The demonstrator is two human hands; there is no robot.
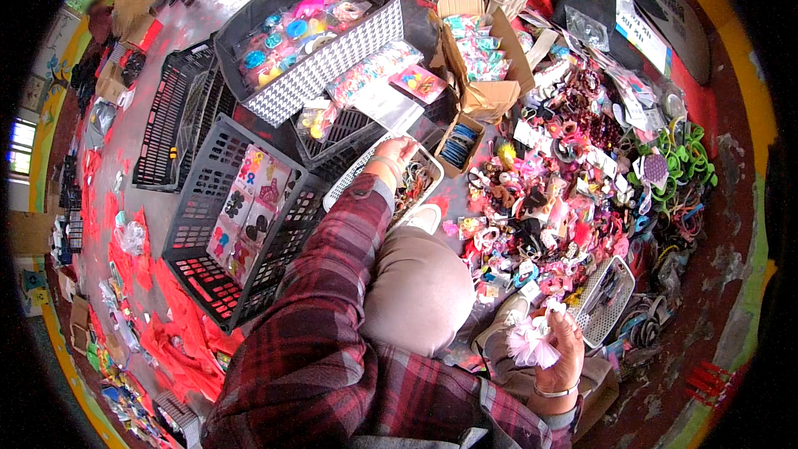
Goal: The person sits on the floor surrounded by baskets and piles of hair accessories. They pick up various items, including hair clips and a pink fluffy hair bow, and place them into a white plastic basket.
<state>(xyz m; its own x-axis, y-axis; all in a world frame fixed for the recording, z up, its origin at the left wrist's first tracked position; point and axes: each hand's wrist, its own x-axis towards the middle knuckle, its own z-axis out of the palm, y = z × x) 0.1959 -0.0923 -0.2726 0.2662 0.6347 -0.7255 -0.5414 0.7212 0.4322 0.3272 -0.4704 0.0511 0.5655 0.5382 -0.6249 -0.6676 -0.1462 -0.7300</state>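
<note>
My right hand (564,356) is closed around a pale pink and white tulle hair bow (533,344), held up at the lower right. Beside it stands a small white perforated basket (592,337) with thin items inside. My left arm stretches forward. My left hand (396,152) is over the far end of a white basket (334,193) that holds a tangle of small dark and coloured pieces (416,181). Its fingers look bunched together, and what they hold, if anything, is too small to make out. A large heap of mixed hair accessories (540,191) spreads on the right.
Black plastic crates (195,241) stand at the left, one holding carded accessories (249,208). A houndstooth-sided bin (332,58) and an open carton (514,54) hold bagged goods ahead. Green bands (677,166) lie far right. Red sheeting (179,349) covers floor at the left.
</note>
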